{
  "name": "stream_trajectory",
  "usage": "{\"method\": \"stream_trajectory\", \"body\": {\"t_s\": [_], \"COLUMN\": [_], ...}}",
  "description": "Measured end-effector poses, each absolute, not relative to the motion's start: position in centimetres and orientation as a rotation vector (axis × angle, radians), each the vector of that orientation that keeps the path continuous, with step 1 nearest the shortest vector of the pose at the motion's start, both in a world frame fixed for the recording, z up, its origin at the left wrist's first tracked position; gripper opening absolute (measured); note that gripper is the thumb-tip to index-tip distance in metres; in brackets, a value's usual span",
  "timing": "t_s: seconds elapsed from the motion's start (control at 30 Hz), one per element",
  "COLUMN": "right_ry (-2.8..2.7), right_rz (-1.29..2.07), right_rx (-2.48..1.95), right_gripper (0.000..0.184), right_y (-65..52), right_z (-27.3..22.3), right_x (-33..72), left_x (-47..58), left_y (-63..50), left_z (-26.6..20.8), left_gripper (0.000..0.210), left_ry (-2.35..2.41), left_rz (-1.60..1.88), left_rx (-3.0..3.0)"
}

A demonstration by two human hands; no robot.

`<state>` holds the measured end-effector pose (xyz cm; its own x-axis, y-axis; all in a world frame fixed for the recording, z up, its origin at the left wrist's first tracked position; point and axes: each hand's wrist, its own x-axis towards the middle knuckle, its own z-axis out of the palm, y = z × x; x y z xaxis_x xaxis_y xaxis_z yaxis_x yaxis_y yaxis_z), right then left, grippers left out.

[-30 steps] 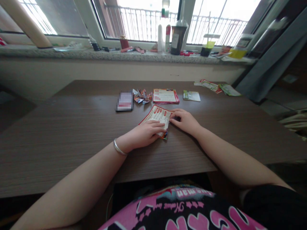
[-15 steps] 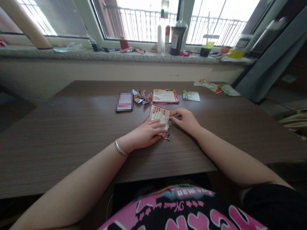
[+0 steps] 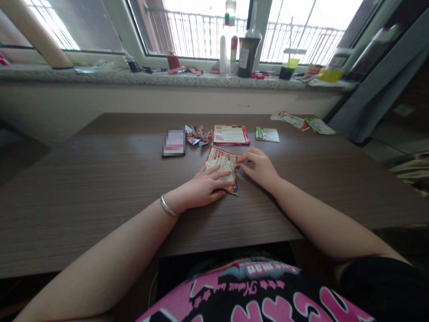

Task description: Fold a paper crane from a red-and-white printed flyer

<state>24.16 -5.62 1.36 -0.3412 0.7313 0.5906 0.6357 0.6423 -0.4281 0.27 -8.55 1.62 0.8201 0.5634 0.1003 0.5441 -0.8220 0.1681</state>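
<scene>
A printed paper sheet (image 3: 221, 160), cream with red labels and a red edge, lies partly folded on the brown table. Across its lower left part my left hand (image 3: 209, 184) rests flat, fingers spread. My right hand (image 3: 257, 166) pinches the sheet's right edge between thumb and fingers. Just beyond the sheet is a stack of similar printed sheets (image 3: 231, 135). To the left of that stack sits a cluster of folded paper pieces (image 3: 199, 135), colourful and pointed.
A dark-edged phone-like object (image 3: 174, 143), its face blurred, lies left of the folded pieces. Small green-and-white packets (image 3: 267, 134) and more printed papers (image 3: 294, 120) lie at the right. On the stone windowsill (image 3: 110, 77) stand a dark cup (image 3: 247, 56) and several small items.
The sheet's left part has shifted slightly left under my left hand, and its lower corner looks flatter. My right hand has moved only a little at the right edge.
</scene>
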Motion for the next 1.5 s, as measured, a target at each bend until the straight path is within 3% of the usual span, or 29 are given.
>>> {"method": "stream_trajectory", "body": {"t_s": [0.2, 0.4, 0.83, 1.07, 1.33, 1.5], "right_ry": [-2.0, -1.864, -1.903, -1.897, -2.082, -2.218], "right_rz": [0.247, 0.423, 0.445, 0.448, 0.413, 0.36], "right_rx": [-1.143, -1.117, -1.147, -1.166, -1.054, -0.989], "right_gripper": [0.004, 0.029, 0.026, 0.022, 0.022, 0.023], "right_y": [-5.8, -5.8, -5.9, -5.9, -6.6, -7.0], "right_z": [1.4, 1.1, 1.2, 1.4, 1.7, 2.0], "right_x": [23.7, 23.4, 24.0, 23.8, 23.5, 23.5], "left_x": [0.2, 0.2, -0.1, -0.2, -0.3, -0.4], "left_y": [-8.5, -8.2, -8.1, -7.9, -7.3, -7.2], "left_z": [1.5, 1.6, 1.9, 1.5, 0.1, -0.5], "left_gripper": [0.043, 0.05, 0.067, 0.074, 0.101, 0.117], "left_ry": [0.876, 0.91, 1.479, 1.494, 1.487, 1.423], "left_rz": [0.209, 0.183, 0.116, 0.174, 0.428, 0.765], "left_rx": [2.867, 2.881, 2.636, 2.606, 2.527, 2.513]}}
